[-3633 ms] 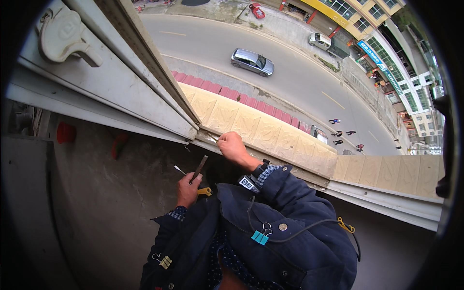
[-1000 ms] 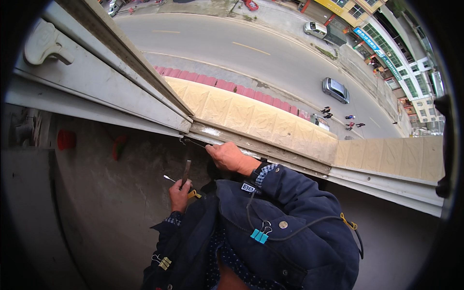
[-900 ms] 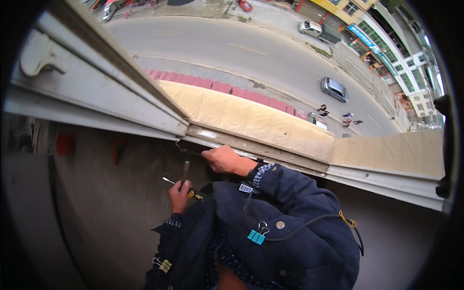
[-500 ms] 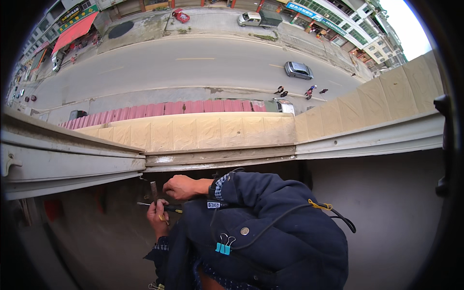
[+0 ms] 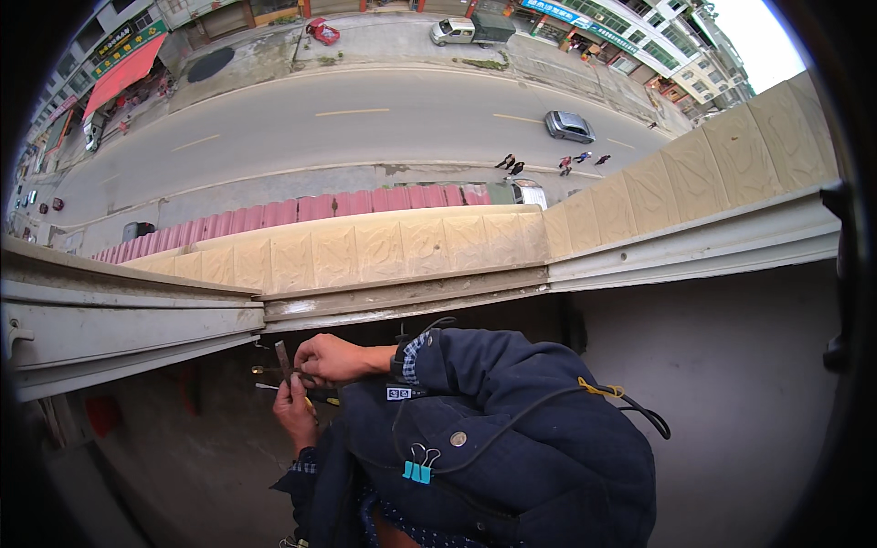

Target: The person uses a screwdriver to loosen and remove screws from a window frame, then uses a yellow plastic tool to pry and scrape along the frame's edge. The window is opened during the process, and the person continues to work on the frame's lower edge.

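Note:
My left hand is closed around several tools: an upright flat metal bar, a thin rod with a pale tip and something with a yellow handle. My right hand is beside it at the bar, fingers curled on a thin tool with a brass-coloured tip. Both hands are just inside the sill, below the dirty sliding track. A white window frame with a latch runs off to the left.
Outside, a tan textured ledge and red ribbed roofing lie above a street with vehicles and several pedestrians. A dark wire loop is clipped to my jacket. Red objects show in the dim space below at left.
The view has swung to take in more street. My right hand has left the track's corner, moving down to my left hand and the tools there. The silver car outside has moved right.

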A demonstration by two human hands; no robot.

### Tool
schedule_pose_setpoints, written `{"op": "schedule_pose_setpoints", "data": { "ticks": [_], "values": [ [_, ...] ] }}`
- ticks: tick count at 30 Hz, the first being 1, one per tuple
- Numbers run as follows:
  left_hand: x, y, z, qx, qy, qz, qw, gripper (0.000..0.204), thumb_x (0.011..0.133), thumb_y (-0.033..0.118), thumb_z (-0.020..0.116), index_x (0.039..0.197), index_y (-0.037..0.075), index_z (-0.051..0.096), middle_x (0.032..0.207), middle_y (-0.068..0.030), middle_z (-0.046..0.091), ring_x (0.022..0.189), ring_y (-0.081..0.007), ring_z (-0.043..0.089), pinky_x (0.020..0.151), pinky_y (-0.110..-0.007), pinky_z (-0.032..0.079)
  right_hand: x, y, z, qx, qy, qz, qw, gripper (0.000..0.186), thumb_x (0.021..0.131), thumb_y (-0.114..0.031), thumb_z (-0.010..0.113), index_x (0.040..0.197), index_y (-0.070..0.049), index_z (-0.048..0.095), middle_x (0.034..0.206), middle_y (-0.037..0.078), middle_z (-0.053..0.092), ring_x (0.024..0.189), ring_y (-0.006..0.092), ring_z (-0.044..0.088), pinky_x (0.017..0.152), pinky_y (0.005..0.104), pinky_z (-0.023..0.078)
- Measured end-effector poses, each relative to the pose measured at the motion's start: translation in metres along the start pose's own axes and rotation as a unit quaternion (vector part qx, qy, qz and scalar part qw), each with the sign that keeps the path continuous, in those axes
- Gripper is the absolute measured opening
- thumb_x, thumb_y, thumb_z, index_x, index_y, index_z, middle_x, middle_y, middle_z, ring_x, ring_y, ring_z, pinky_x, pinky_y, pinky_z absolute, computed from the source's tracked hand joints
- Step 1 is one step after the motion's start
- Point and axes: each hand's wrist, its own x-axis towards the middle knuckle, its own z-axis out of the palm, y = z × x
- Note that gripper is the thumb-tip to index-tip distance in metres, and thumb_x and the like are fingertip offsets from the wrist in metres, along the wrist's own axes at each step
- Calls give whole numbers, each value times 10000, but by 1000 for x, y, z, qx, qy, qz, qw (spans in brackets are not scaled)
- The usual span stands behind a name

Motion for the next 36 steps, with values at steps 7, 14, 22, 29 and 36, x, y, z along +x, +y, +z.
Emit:
{"op": "schedule_pose_setpoints", "data": {
  "ticks": [7,14,22,29,36],
  "values": [
    [-3,4,4,25,11,10,1000,313,1070,319,593,970,48,714,692,45,606,465,-21,438,425,-223,286,-7,-8,-5,-70,-5,11,997,163,876,-109,640,934,28,708,744,131,722,656,200,702,591,349,548],
    [3,-1,5,4,17,-1,1000,295,1048,308,636,957,38,714,652,36,577,461,-28,453,421,-231,293,-8,-4,-5,-183,-61,-8,981,193,829,-142,684,942,14,674,766,143,734,711,265,727,651,380,552],
    [10,-10,-3,40,-15,46,998,243,1018,247,685,955,14,719,722,16,644,569,-43,497,521,-241,382,-9,-6,-24,-216,-98,25,971,249,811,-235,716,974,-52,764,876,120,761,810,256,726,726,384,561],
    [9,-2,2,220,-38,119,967,233,955,168,736,1032,-50,709,846,-121,707,771,-191,641,740,-343,514,8,-31,-36,-281,137,-69,947,492,964,-510,593,995,-49,760,829,170,743,760,332,717,712,432,547],
    [8,10,13,296,-97,216,925,199,907,136,750,1031,-19,726,907,-206,704,829,-372,694,749,-416,537,0,-52,-39,-427,146,-74,889,618,885,-663,625,782,-70,764,727,199,701,732,407,694,655,482,539]
  ]
}}
